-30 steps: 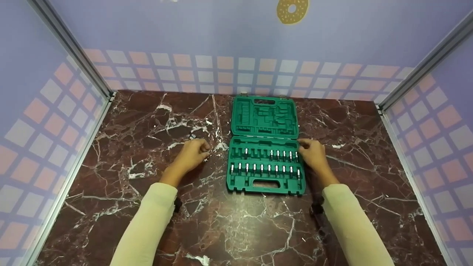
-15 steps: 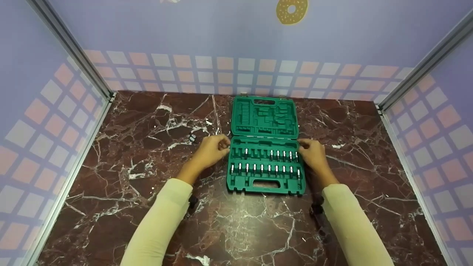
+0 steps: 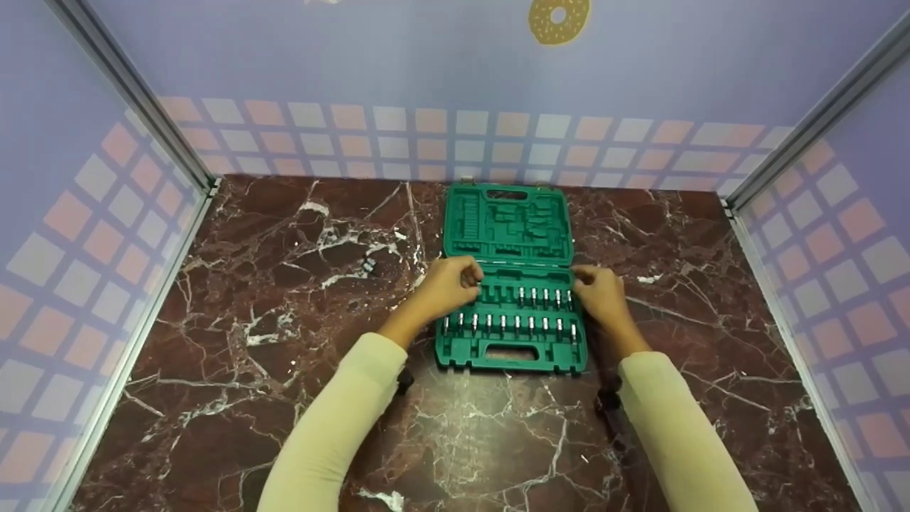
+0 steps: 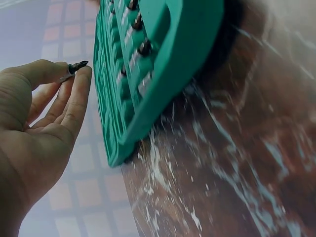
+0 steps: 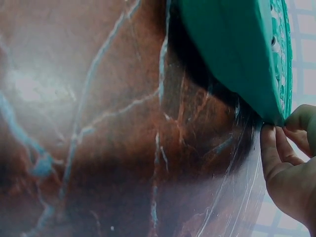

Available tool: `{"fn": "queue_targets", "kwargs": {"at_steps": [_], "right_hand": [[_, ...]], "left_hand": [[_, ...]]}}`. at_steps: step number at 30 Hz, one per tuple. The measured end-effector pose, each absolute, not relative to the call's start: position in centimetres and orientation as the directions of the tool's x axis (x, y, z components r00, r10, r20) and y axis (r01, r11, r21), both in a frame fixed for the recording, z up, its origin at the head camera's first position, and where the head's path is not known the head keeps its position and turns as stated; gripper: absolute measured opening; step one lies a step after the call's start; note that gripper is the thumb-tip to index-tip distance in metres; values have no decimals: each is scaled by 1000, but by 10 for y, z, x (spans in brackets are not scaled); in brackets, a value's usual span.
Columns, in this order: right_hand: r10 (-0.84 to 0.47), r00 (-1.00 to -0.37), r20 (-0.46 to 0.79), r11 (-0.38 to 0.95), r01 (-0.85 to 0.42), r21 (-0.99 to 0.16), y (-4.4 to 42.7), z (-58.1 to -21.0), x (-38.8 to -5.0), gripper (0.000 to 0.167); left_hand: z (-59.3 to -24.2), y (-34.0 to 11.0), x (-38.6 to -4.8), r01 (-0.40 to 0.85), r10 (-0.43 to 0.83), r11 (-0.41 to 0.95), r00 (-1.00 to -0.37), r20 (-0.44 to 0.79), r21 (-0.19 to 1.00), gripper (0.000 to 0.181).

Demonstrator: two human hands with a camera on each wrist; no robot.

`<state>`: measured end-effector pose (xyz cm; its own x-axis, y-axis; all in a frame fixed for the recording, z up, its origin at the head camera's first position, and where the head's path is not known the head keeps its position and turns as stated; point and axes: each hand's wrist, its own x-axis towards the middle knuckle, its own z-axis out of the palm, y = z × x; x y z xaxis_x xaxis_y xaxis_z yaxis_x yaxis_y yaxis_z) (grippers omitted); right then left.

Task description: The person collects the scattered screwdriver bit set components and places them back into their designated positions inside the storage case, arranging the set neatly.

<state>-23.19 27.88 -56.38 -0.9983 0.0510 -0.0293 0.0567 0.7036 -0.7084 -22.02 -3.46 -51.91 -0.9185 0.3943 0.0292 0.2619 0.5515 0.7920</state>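
A green bit case (image 3: 453, 353) lies unfolded on the table, with metal screwdriver bits (image 3: 532, 326) standing in two rows in its near half. My left hand (image 3: 444, 286) is over the left part of the far row and hides some slots there. Between its thumb and fingers it pinches one screwdriver bit (image 4: 78, 67), whose dark cross-shaped tip shows in the left wrist view. My right hand (image 3: 601, 293) grips the case's right edge near the hinge. The right wrist view shows its thumb and fingertips on the case rim (image 5: 276, 111).
The case's far half, the lid (image 3: 508, 220), lies flat with moulded hollows. Several slots in the middle of the far row hold no bit. A small dark-and-white spot (image 3: 368, 266) left of the case is too small to identify. Patterned walls (image 3: 341, 142) border the marbled table (image 3: 249, 412).
My left hand has moved right, from the table beside the case to above the far row of bits. My right hand has stayed at the case's right edge.
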Motion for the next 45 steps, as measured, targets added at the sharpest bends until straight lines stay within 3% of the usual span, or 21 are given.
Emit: {"fn": "queue_targets", "kwargs": {"at_steps": [19,34,45], "right_hand": [[53,-999,10,723,32,-690,278,-565,-231,36],[69,-997,-15,701,59,-711,280,-564,-233,34],[56,-998,5,713,36,-700,278,-567,-232,35]], "left_hand": [[-528,13,-230,177,389,564,-918,-70,807,12],[-533,37,-232,209,344,756,-933,-104,621,10],[-536,41,-236,153,279,782,-953,-120,604,16]]}}
